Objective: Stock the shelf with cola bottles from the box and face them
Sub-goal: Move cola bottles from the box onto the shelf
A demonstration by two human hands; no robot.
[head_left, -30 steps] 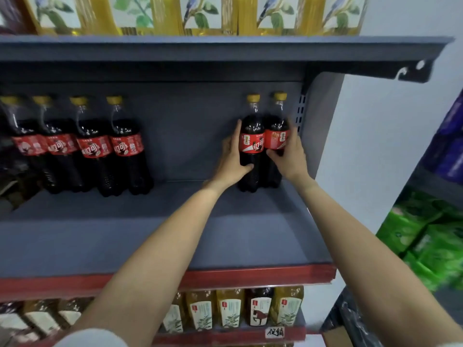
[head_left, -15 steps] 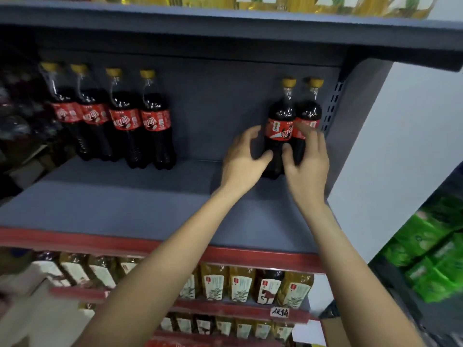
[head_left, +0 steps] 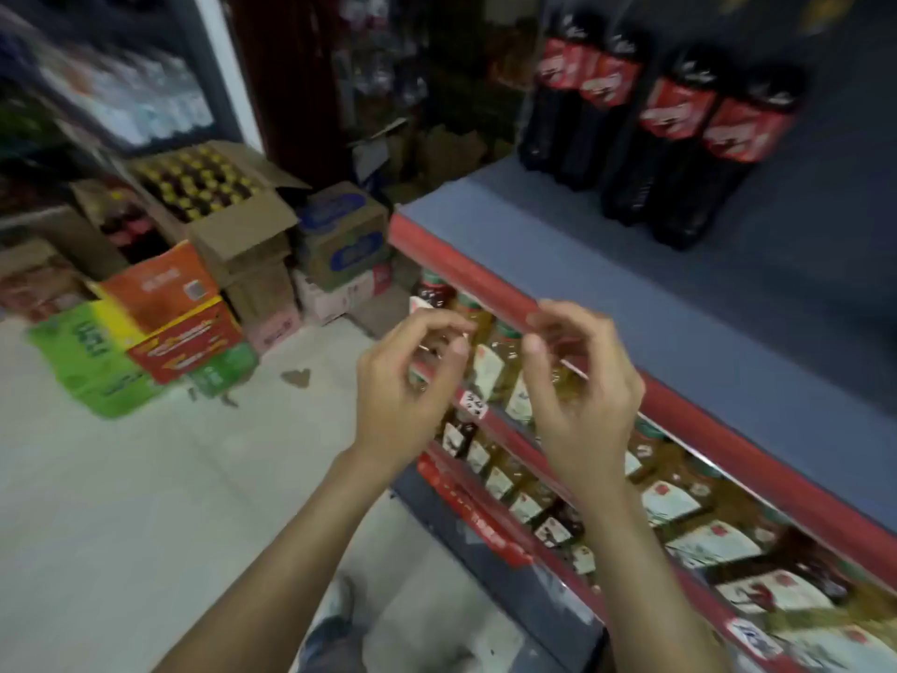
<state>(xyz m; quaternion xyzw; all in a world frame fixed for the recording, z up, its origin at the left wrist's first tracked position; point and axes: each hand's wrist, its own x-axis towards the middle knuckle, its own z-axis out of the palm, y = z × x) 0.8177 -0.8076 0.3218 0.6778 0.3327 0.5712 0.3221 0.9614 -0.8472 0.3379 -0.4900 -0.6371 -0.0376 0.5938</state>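
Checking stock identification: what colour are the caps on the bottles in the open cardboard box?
Yellow caps, seen in the head view, inside the open brown cardboard box.

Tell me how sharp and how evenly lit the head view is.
Head view: motion blur smears everything, worst on the cola bottles and the open box; both hands are soft-edged; the wide lens tilts and bends the shelf edge; the floor is bright, the upper background dim.
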